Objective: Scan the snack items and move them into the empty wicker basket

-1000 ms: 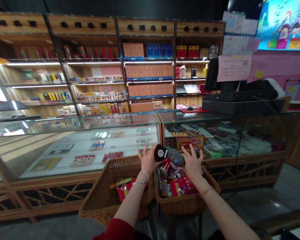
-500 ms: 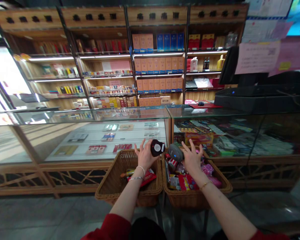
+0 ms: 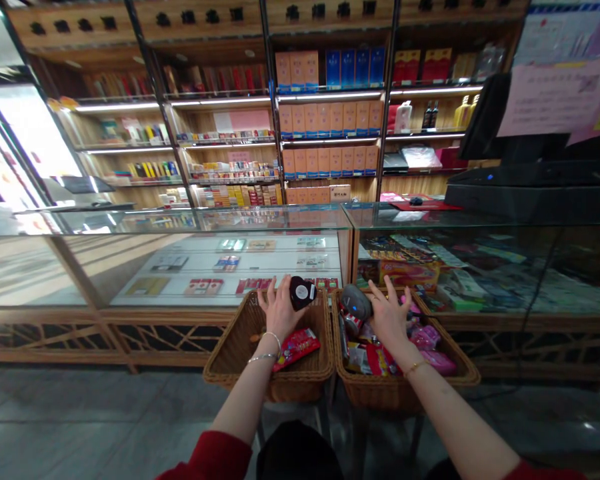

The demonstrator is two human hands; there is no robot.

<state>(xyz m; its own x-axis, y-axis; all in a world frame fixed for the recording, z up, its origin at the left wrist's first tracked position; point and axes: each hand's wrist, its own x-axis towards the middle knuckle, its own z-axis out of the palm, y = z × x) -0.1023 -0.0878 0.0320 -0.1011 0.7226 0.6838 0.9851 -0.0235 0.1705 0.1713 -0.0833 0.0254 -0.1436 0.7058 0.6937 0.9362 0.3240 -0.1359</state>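
Half-curled L hand [image 3: 279,311] grips blk item [image 3: 301,293], not yet down; R hand [image 3: 389,316] ditto, grey device [image 3: 356,304]. L basket [image 3: 300,387] has red pkt [image 3: 300,347]; R basket [image 3: 380,395] fuller.

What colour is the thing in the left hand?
The thing is mostly black; the head view shows it.

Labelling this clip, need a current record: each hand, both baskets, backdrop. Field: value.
left hand: holds a dark item with a round white label, above the left basket
right hand: holds a grey device with a blue light, above the right basket
left basket: wicker, red packet inside
right basket: wicker, mixed packets and pink items inside
backdrop: glass counter, monitor, stocked wooden shelves
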